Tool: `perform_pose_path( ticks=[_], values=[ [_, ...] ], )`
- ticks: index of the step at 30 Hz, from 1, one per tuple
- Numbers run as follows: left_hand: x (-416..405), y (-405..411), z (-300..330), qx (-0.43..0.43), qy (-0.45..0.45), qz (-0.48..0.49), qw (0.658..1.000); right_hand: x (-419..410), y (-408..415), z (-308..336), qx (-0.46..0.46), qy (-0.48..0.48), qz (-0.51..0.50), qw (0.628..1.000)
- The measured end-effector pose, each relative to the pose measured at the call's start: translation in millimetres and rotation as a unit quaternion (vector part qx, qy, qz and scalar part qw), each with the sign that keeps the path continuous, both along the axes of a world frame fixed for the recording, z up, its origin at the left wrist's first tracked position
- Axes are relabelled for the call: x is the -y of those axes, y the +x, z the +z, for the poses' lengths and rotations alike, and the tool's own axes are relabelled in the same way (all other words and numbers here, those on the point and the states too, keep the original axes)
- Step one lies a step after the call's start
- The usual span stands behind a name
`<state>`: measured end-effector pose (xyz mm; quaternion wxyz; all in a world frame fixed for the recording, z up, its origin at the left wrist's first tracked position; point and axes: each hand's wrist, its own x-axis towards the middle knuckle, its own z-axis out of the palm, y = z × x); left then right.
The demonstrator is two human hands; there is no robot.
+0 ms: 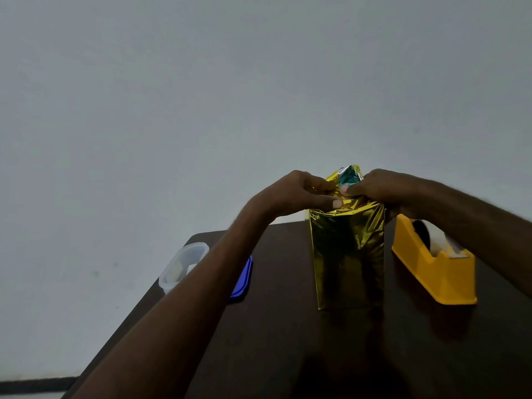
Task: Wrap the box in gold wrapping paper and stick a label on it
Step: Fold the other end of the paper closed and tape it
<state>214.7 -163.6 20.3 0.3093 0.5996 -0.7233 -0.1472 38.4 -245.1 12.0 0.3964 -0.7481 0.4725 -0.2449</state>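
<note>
A tall box wrapped in shiny gold paper (348, 254) stands upright on the dark table (288, 341). Its top end is unsealed, and a loose flap (349, 175) sticks up there showing a silvery green inner side. My left hand (293, 194) pinches the gold paper at the box's top left, thumb pressed on the fold. At the top right, my right hand (380, 187) pinches the paper flap between thumb and fingers. No label is visible.
A yellow tape dispenser (434, 263) with a roll of tape stands just right of the box, under my right forearm. A clear plastic container (184, 264) sits at the table's left edge, with a blue lid (243, 280) beside it, partly behind my left forearm.
</note>
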Motion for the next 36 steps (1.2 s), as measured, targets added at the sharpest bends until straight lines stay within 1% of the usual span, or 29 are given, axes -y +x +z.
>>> perform_pose_path(
  ticks=[3, 6, 9, 11, 13, 16, 19, 21, 22, 23, 24, 26, 27, 30, 32, 33, 34, 35, 36],
  values=[
    [3, 1, -1, -0.001, 0.0, 0.005, 1.0, 1, 1, 0, 0.002, -0.01, -0.009, 1.0],
    [3, 2, -1, 0.011, -0.005, 0.003, 1.0, 1, -1, 0, 0.023, -0.001, -0.02, 1.0],
    [1, 0, -1, 0.012, -0.002, 0.011, 1.0, -3, -5, 2, 0.041, 0.02, 0.01, 0.999],
    [1, -1, -4, 0.014, -0.018, 0.021, 1.0, -5, -9, 3, 0.061, 0.025, 0.026, 0.997],
    [3, -3, -9, 0.013, -0.042, 0.036, 0.998, -8, -15, 6, 0.066, 0.02, 0.02, 0.997],
    [5, -3, -11, -0.007, -0.06, 0.05, 0.997, -12, -22, 8, 0.028, 0.022, 0.019, 0.999],
    [0, -3, -6, -0.074, -0.064, 0.047, 0.994, -16, -26, 9, -0.05, -0.016, 0.026, 0.998],
    [0, 2, -5, -0.111, -0.123, 0.09, 0.982, -16, -25, 11, -0.082, -0.022, 0.046, 0.995],
    [3, 7, -7, -0.122, -0.145, 0.121, 0.974, -16, -24, 11, -0.077, -0.005, 0.052, 0.996],
    [5, 11, -8, -0.129, -0.145, 0.147, 0.97, -16, -24, 11, -0.063, 0.017, 0.054, 0.996],
    [6, 12, -8, -0.136, -0.119, 0.162, 0.97, -15, -23, 11, -0.048, 0.034, 0.052, 0.997],
    [9, 12, -10, -0.171, -0.035, 0.168, 0.97, -12, -21, 11, -0.02, 0.038, 0.048, 0.998],
    [11, 12, -11, -0.191, -0.009, 0.165, 0.968, -10, -18, 10, 0.002, 0.033, 0.047, 0.998],
    [14, 7, -10, -0.241, -0.004, 0.158, 0.958, -6, -11, 7, 0.093, 0.026, 0.047, 0.994],
    [15, 5, -11, -0.243, -0.012, 0.181, 0.953, 1, -9, 4, 0.173, 0.037, 0.04, 0.983],
    [14, 3, -13, -0.245, -0.017, 0.192, 0.95, 4, -9, 3, 0.203, 0.026, 0.029, 0.978],
    [14, 3, -14, -0.253, -0.022, 0.199, 0.946, 6, -9, 1, 0.216, -0.015, 0.004, 0.976],
    [13, 3, -15, -0.264, -0.029, 0.203, 0.942, 7, -10, 0, 0.202, -0.093, -0.033, 0.974],
    [12, 3, -16, -0.273, -0.038, 0.21, 0.938, 6, -11, 1, 0.17, -0.197, -0.072, 0.963]
  ],
)
